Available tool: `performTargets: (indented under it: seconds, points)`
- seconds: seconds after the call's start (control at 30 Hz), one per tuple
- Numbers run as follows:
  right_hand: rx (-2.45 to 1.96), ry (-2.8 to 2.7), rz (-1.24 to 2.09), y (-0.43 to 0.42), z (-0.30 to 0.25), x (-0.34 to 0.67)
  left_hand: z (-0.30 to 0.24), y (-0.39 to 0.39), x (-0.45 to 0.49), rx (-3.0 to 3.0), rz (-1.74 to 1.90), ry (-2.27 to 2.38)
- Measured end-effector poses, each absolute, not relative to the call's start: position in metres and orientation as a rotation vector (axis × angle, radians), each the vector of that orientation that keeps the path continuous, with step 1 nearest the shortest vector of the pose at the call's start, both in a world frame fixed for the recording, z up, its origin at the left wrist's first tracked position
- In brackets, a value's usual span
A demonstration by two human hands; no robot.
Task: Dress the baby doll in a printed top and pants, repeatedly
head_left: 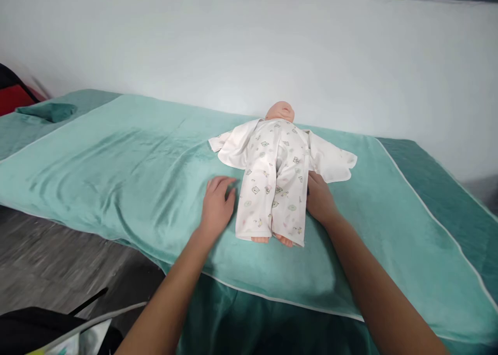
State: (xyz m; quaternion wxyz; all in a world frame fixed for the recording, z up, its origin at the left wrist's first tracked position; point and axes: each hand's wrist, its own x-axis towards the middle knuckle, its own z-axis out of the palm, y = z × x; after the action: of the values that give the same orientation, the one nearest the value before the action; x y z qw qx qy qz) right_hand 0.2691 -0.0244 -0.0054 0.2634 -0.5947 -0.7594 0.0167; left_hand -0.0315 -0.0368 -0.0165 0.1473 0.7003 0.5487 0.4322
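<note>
A baby doll (280, 111) lies on its back, its head toward the wall and its toes showing at the trouser hems. It wears a white printed romper (257, 189) with wide sleeves spread out to both sides. My left hand (218, 202) rests on the teal sheet just left of the doll's leg, thumb and fingers apart and loosely bent, holding nothing. Against the right side of the romper, below the sleeve, is my right hand (319, 198). Its fingertips are partly hidden by the cloth, so whether they grip it is unclear.
A teal velvety sheet (116, 163) with folds covers the bed, a darker teal cover (424, 168) showing at both ends. Behind stands a white wall (194, 49). A dark bag-like item (35, 324) is at the lower left, and something red (15, 99) is at the far left.
</note>
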Motion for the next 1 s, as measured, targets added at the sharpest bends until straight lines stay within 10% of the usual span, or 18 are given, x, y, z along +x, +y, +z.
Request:
performTargets:
  seconds: [0.43, 1.0]
  points:
    - [-1.433, -2.071, 0.026, -0.007, -0.010, 0.266, 0.002, 0.066, 0.031, 2.162, 0.753, 1.343]
    - [-1.548, -2.099, 0.061, 0.001, -0.003, 0.249, -0.023, 0.076, 0.031, 1.874, 1.028, 1.192]
